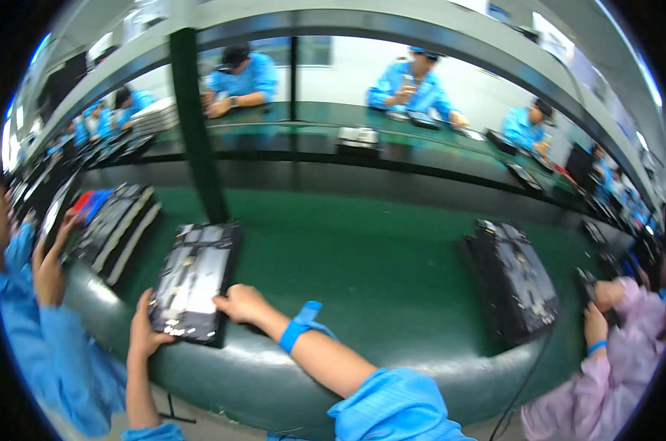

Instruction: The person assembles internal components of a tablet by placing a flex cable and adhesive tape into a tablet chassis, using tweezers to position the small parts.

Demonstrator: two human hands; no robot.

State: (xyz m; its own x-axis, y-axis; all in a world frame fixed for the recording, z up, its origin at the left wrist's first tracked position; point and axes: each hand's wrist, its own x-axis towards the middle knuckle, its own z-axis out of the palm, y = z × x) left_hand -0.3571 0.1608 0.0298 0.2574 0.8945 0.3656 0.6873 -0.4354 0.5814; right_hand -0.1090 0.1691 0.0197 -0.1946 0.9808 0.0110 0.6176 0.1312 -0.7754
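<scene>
On my feed, a green table (348, 250) carries a dark stack (524, 275) at right, its layers too blurred to sort. The unit (193, 275) is left of centre, any markings unreadable. The left hand (145, 327), fingers part-spread, grips its lower-left corner; the right hand (245, 303), fingers curled, holds its right edge.

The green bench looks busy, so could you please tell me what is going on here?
The person's left hand and right hand hold a black-and-silver stack by its sides, at the left part of the green bench. A similar dark stack stands untouched to the right. At the far left, a co-worker's hand is at another stack with red and blue pieces.
</scene>
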